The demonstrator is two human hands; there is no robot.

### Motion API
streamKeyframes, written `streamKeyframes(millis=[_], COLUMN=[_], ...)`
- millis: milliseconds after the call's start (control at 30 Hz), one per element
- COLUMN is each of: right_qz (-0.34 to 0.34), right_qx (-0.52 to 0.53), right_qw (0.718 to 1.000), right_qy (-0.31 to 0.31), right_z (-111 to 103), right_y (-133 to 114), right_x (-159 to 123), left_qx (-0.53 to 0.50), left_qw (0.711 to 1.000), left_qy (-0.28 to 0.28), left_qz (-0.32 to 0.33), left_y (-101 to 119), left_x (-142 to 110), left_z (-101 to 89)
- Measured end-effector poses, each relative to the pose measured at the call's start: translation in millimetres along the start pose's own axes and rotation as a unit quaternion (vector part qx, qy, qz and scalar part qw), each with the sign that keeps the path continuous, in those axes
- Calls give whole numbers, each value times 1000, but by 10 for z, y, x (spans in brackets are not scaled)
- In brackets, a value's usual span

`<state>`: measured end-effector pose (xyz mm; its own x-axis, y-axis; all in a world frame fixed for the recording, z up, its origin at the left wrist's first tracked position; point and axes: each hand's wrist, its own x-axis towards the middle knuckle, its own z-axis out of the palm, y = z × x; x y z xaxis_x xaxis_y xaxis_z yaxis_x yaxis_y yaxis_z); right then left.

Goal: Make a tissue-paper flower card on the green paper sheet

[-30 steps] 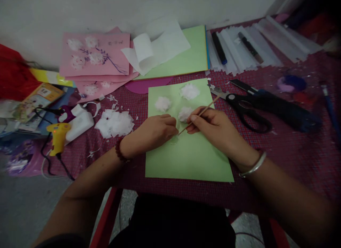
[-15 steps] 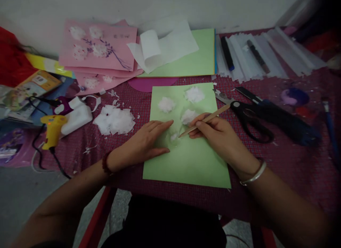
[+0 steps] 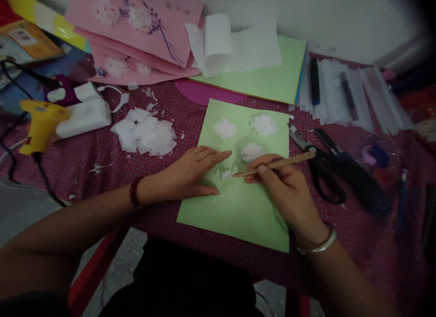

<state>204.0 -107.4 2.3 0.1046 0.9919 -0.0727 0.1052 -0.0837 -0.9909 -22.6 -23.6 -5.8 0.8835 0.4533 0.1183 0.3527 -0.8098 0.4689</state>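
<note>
A light green sheet of paper lies on the table in front of me, bearing three white paper puffs: one at upper left, one at upper right and one near the middle. My right hand grips a thin wooden stick, its tip beside a small white scrap on the sheet. Fingers spread, my left hand rests on the sheet's left side, thumb and forefinger on either side of that scrap.
Cut white paper squares are piled at left, beyond them a yellow glue gun and a white power strip. Black scissors and a utility knife lie right. Pink cards and a white paper roll stand behind.
The whole view has shifted and turned slightly. The stick lies flatter, its tip still at the small scrap. My left hand stays spread on the sheet.
</note>
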Motion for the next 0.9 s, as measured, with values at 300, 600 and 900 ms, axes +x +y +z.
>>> streamKeyframes(millis=[300, 600, 900], right_qz=[-153, -50, -58], right_qx=[-197, -22, 8], right_qw=[967, 998, 996], right_qy=[-52, 34, 67], right_z=[70, -9, -64], right_y=[-63, 7, 4], right_x=[-57, -74, -102], left_qx=[0, -231, -263], left_qw=[1000, 968, 886], left_qy=[19, 75, 336], left_qz=[13, -60, -182], left_y=[-25, -112, -245], left_x=[6, 32, -75], left_z=[66, -104, -724])
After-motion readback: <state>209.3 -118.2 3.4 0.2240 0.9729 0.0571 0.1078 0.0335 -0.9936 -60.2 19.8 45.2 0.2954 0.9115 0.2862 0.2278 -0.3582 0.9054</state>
